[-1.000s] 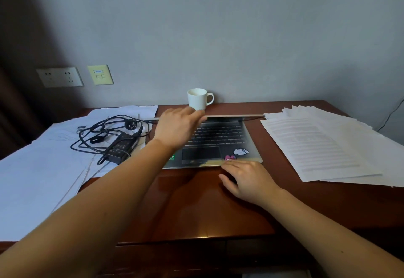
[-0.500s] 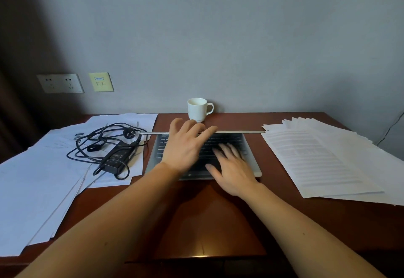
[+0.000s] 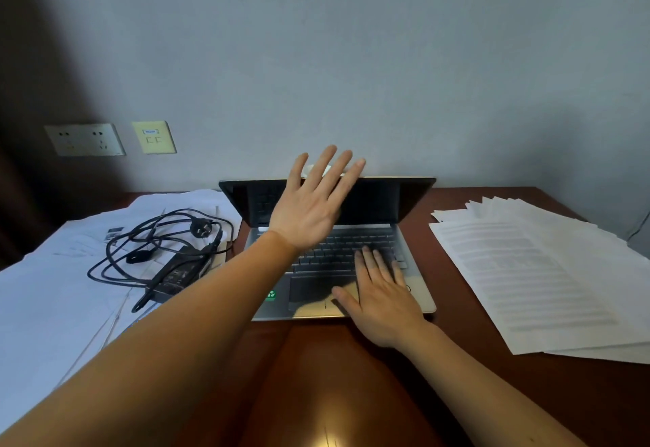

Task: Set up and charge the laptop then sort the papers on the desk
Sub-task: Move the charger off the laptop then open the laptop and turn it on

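A silver laptop sits open in the middle of the brown desk, its dark screen tilted up. My left hand is raised in front of the screen with straight, spread fingers reaching the lid's top edge. My right hand lies flat on the palm rest and lower keys. A black charger with its tangled cable and plug rests on the papers to the left. White papers cover the desk's left side. A fanned stack of printed papers lies on the right.
A wall socket and a yellowish wall plate sit on the wall at the back left. A white cup is mostly hidden behind my left hand's fingers. A thin cable hangs at the far right edge.
The laptop lid has swung up from nearly flat to tilted upright, with my left hand rising along it. My right hand slid back from the keys toward the palm rest.
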Tool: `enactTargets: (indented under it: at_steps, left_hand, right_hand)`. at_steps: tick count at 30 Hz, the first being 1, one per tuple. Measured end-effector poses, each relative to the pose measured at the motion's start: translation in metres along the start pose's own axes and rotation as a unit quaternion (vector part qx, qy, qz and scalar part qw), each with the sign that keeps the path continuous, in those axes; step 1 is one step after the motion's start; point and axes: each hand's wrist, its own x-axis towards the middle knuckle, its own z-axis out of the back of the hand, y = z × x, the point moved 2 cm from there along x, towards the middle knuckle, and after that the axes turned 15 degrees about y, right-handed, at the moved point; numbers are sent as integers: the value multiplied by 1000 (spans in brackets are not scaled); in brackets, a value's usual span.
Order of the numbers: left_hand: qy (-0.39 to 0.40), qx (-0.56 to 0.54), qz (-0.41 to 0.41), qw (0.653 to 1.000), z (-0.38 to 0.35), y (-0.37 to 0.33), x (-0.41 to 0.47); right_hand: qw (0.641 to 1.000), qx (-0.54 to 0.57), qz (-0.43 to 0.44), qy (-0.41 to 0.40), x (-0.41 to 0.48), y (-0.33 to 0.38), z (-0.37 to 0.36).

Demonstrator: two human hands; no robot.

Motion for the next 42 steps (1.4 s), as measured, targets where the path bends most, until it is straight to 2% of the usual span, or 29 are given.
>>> enactTargets:
  at_steps: [3,10,13,15,18,21,25,30,37,42]
  left_hand:
    - [21,5,27,999,-4,4,20]
    - [64,-29,111,991,-23,10,70]
    - [83,-51,125,987,-30,14,84]
    - [96,-65,131,985,-34,17,91]
    - [104,-74,145,981,-39,19,98]
    - [111,-76,146,980,-44,22,104]
    - [120,-76,149,979,-51,27,109]
    - [154,-91,152,972,-59,31,118]
    - [197,-119,143,963,-69,39,133]
    - [189,-125,147,963,-69,43,126]
  right_hand:
    - [1000,25,-12,2,-1,1,1]
    - [999,-11,-34,-5,0,3,-2]
    - [999,-48,-2,-20,4,5,-1]
    - [996,-77,32,-8,8,4,1]
    - [996,-61,62,23,10,0,2]
    - [997,-12,62,42,11,-1,3]
    - [994,92,5,56,19,2,9]
    - [999,21,-32,26,18,9,4]
    - [999,-11,30,13,24,10,1]
    - [999,-1,37,21,25,10,0]
